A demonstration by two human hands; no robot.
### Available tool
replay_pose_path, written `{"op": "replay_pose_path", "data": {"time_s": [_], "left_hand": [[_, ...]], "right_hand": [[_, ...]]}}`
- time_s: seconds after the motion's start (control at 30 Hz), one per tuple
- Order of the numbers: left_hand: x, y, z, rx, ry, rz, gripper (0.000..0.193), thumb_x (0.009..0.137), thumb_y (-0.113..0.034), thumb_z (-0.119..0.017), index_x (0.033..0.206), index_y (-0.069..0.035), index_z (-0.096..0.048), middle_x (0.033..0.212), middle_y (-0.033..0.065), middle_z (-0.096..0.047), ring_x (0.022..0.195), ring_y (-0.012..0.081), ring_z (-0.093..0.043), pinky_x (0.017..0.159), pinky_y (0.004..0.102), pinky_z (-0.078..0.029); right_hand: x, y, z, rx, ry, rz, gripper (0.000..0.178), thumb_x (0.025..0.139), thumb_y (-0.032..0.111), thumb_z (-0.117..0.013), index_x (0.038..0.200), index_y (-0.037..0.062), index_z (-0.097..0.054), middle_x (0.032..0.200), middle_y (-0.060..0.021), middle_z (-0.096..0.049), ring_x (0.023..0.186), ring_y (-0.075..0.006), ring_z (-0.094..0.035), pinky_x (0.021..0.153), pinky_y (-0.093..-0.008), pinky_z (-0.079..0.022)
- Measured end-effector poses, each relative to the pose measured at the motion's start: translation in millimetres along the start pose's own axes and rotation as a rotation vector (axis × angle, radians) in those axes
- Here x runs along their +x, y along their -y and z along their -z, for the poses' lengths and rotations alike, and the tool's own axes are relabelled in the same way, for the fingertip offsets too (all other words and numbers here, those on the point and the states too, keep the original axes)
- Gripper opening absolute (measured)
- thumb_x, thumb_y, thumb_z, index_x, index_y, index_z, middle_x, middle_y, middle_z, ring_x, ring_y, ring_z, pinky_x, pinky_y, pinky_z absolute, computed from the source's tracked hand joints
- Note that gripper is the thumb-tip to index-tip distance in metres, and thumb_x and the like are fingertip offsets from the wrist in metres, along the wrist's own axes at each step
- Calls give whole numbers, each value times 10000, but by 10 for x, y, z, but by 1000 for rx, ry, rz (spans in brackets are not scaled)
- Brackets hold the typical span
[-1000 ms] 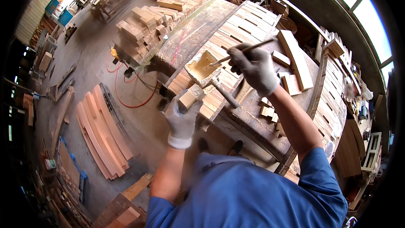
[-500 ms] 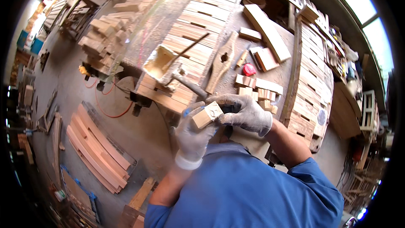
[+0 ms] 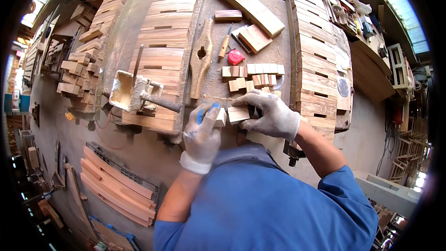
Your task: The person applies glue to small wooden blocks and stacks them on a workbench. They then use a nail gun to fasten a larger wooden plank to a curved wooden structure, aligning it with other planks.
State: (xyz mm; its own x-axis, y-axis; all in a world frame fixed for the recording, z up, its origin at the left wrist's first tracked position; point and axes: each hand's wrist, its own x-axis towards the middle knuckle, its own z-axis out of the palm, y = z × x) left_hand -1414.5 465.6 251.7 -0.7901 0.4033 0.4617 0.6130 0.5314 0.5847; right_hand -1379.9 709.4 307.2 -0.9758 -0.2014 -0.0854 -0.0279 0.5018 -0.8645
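Both my hands wear whitish work gloves and are close together at the near edge of the bench. Between the thumb and fingers of my right hand (image 3: pixel 274 115) is a small pale wooden block (image 3: pixel 238 114). My left hand (image 3: pixel 203 135), its fingertips stained blue, is closed on another small wooden block (image 3: pixel 221 117), partly hidden by the fingers. A narrow gap separates the two blocks. Just beyond my right hand, several small wooden blocks (image 3: pixel 265 69) lie in rows. A dark patch between my right fingers cannot be made out.
Slotted wooden slats line both sides. On the left slats stands a glue-crusted container (image 3: pixel 123 92) with a stick and a hammer (image 3: pixel 160 102) beside it. The bench holds a shaped wooden piece (image 3: pixel 201 58), chisel (image 3: pixel 224 46), red tape measure (image 3: pixel 235 56) and long plank (image 3: pixel 251 7).
The view has swung round, so the bench now lies straight ahead. My hands held the wood close together before; now two blocks show with a gap between them.
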Motion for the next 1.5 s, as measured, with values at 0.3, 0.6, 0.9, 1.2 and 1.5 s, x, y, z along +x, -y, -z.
{"op": "replay_pose_path", "data": {"time_s": [0.3, 0.6, 0.9, 1.2, 1.5], "left_hand": [[32, -61, -195, 85, -39, -126, 537, 732, 135, -702, 1223, -67, -785, 1229, 203, -719, 1086, 377, -741, 916, 470, -642], [42, -78, -266, 81, -22, -150, 505, 721, 111, -742, 1187, -73, -803, 1228, 177, -717, 1068, 363, -737, 895, 447, -641], [-16, -83, -336, 76, 41, -102, 554, 691, 106, -735, 1211, -71, -803, 1233, 178, -713, 1073, 369, -737, 897, 452, -639], [-94, -37, -438, 41, 82, -51, 620, 679, 105, -737, 1271, -72, -786, 1218, 194, -719, 1071, 394, -740, 917, 469, -633], [-22, 77, -419, -248, 229, 54, 583, 648, 37, -869, 1211, -81, -781, 1196, 154, -743, 1081, 370, -740, 919, 448, -619]], "right_hand": [[-74, -152, -14, 45, -54, -78, 531, 822, 150, -879, 1323, 33, -749, 1174, -150, -759, 1082, -263, -742, 996, -379, -584], [-89, -267, -67, 108, -89, -85, 524, 816, 141, -889, 1313, 33, -762, 1149, -148, -755, 1067, -258, -751, 980, -377, -594], [-77, -361, -68, 109, -65, -105, 536, 802, 142, -910, 1312, 47, -775, 1145, -145, -758, 1062, -275, -755, 971, -376, -598], [-81, -486, -99, 124, -34, -145, 507, 837, 202, -887, 1296, 17, -774, 1144, -172, -785, 1067, -254, -768, 991, -371, -600], [-32, -641, -86, 421, 172, -495, 459, 891, 295, -875, 1235, 2, -795, 1012, -95, -807, 897, -116, -715, 849, -317, -604]]}}
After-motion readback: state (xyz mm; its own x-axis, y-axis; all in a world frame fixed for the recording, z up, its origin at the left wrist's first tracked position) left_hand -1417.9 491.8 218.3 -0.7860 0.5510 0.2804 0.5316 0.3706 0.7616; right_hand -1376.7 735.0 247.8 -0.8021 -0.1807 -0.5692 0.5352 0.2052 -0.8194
